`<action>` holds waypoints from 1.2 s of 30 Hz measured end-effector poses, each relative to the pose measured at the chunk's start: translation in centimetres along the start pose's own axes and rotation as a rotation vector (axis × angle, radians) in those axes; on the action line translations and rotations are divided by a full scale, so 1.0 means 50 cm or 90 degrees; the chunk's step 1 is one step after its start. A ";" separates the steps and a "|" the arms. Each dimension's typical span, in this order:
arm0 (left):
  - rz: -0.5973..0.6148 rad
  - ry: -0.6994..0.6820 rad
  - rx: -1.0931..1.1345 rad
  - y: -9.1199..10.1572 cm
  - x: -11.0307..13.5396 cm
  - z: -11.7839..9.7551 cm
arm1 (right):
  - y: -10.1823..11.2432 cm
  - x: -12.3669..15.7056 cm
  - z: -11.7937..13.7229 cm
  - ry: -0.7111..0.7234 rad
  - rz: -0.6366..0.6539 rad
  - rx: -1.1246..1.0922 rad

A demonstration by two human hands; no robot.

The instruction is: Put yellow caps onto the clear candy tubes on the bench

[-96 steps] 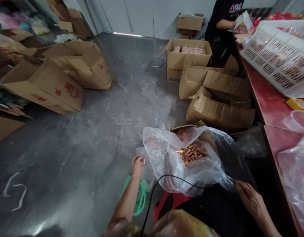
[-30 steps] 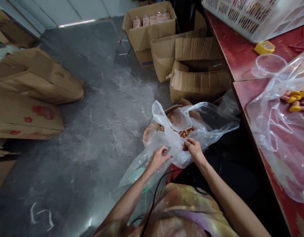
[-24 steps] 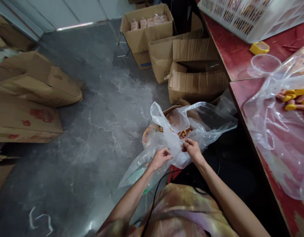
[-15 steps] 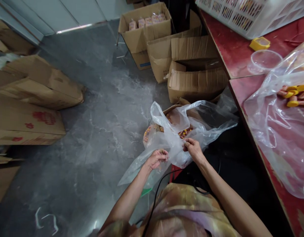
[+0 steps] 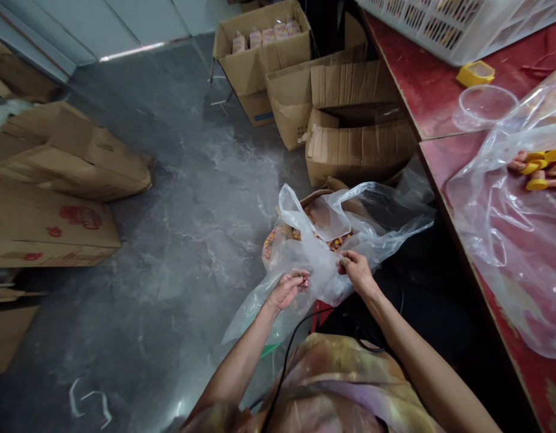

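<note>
My left hand (image 5: pixel 287 290) is closed, thumb and fingers pinching a small shiny red piece (image 5: pixel 305 281) too small to name. Close by on the right, my right hand (image 5: pixel 357 270) pinches at the clear plastic bag (image 5: pixel 321 264), its fingertips partly merging with the film. The bag lies open over a cardboard box in front of me, its loose edges spreading both ways. Through its mouth show several small red and yellow pieces (image 5: pixel 340 242). More of them show at the bag's left side (image 5: pixel 269 245).
Open cardboard boxes (image 5: pixel 361 150) stand beyond the bag, one holding pink packs (image 5: pixel 269 36). At right, a red table (image 5: pixel 407 78) carries a white crate (image 5: pixel 467 36), a clear cup (image 5: pixel 488 105), a yellow part (image 5: pixel 475 73) and another bag (image 5: pixel 490 240). Cartons (image 5: pixel 56 210) stand left.
The red piece in my left hand shows more plainly now. The bag's lower left edge has drawn slightly inward to the right. Both hands stay almost in place.
</note>
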State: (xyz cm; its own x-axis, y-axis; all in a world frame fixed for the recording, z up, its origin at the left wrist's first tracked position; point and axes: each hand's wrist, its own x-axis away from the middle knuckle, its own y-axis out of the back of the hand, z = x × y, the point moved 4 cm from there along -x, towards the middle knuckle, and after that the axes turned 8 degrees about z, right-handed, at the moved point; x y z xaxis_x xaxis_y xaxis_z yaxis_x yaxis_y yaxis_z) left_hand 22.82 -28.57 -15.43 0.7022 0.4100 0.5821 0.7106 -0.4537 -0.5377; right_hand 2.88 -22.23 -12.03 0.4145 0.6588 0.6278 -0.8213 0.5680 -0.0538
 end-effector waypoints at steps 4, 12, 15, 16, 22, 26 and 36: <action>-0.026 -0.019 -0.045 -0.006 -0.005 0.003 | 0.000 0.001 0.001 0.003 0.006 0.007; -0.065 0.011 -0.051 0.020 -0.012 0.026 | 0.005 -0.004 -0.010 0.025 -0.004 0.031; -0.112 0.024 -0.039 0.044 -0.016 0.036 | 0.008 -0.008 -0.016 0.032 -0.005 0.041; -0.133 0.027 -0.038 0.054 -0.019 0.040 | 0.008 -0.009 -0.017 0.034 -0.005 0.043; -0.240 0.018 -0.069 0.101 -0.032 0.055 | 0.011 -0.013 -0.018 0.037 -0.003 0.054; -0.290 0.009 -0.111 0.117 -0.037 0.061 | 0.011 -0.013 -0.016 0.035 0.004 0.057; -0.384 0.058 -0.126 0.135 -0.042 0.065 | 0.004 -0.010 -0.017 0.033 0.037 0.064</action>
State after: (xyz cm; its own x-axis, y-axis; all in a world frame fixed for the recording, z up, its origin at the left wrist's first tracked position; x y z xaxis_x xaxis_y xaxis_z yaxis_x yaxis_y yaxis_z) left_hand 26.29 -29.92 -22.24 0.1683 0.5745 0.8010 0.9522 -0.3049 0.0186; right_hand 2.85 -22.00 -13.02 0.3820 0.7155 0.5849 -0.8788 0.4770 -0.0096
